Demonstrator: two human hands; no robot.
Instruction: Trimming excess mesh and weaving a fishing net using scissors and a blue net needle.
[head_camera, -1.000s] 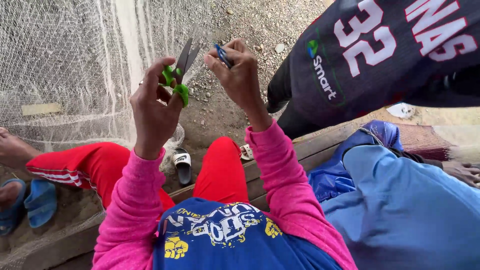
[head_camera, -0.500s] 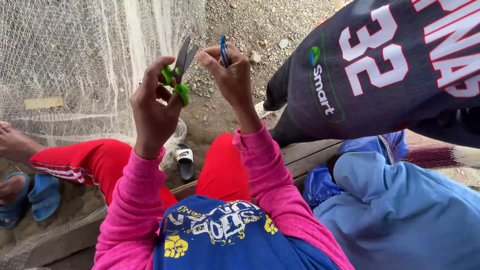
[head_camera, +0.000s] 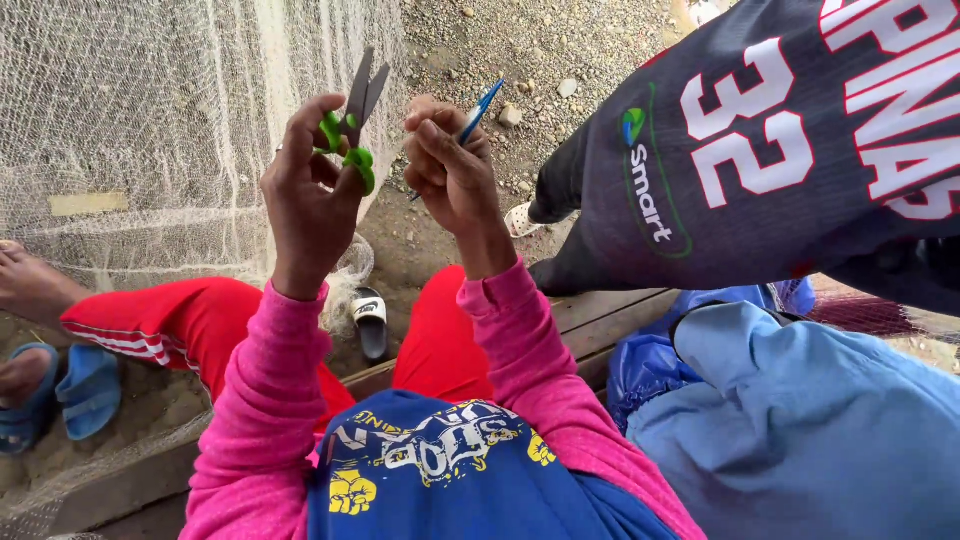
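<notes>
At the far left, two blue sandals (head_camera: 62, 395) lie on the dirt, one with a bare foot in it. A second bare foot (head_camera: 30, 285) rests above them at the base of the fishing net (head_camera: 150, 130), a pale fine mesh that hangs across the upper left of the view and gathers on the ground.

The left hand (head_camera: 310, 195) is raised in front of the net, back of the hand toward the camera. Its fingers (head_camera: 305, 125) are curled and closed on the green handles of a pair of scissors (head_camera: 352, 115). The handles sit between the thumb and the index finger; the grey blades project upward past the fingertips and stand nearly together.

Below, between the red-trousered knees, a black-and-white sandal (head_camera: 371, 320) lies on the ground just beside the gathered net.

The right hand (head_camera: 455, 170) is raised just beside the left hand, not touching it. Its fingers (head_camera: 440, 140) are pinched together on a blue netting needle (head_camera: 478, 110). The needle's tip projects up and to the right beyond the fingertips. Whether twine runs from it cannot be determined.

Both forearms wear pink sleeves. The person sits on a wooden bench (head_camera: 600, 315).

To the right, another person in a dark jersey (head_camera: 760, 150) leans over the gravel. At the lower right lies a light blue fabric bag (head_camera: 800, 430); its contents are not visible.
</notes>
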